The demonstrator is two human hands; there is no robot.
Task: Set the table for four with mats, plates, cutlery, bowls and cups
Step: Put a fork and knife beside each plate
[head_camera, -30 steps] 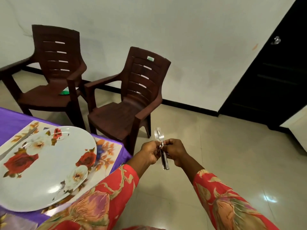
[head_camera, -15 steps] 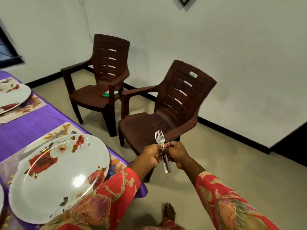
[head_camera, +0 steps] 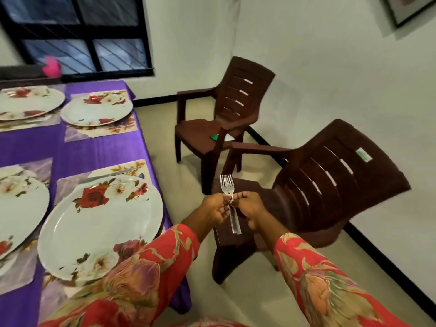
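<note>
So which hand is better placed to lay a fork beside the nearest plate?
Probably the left. Both hands pinch the forks, but the left hand is on the side toward the table and closer to the nearest plate; the right hand would have to cross over.

We pinch two forks (head_camera: 227, 185) upright between our left hand (head_camera: 213, 208) and right hand (head_camera: 251, 207), off the tabletop's (head_camera: 99, 149) right edge. Near that edge a flowered plate (head_camera: 101, 223) lies on a mat (head_camera: 70, 185), a knife (head_camera: 108, 175) beyond it.
</note>
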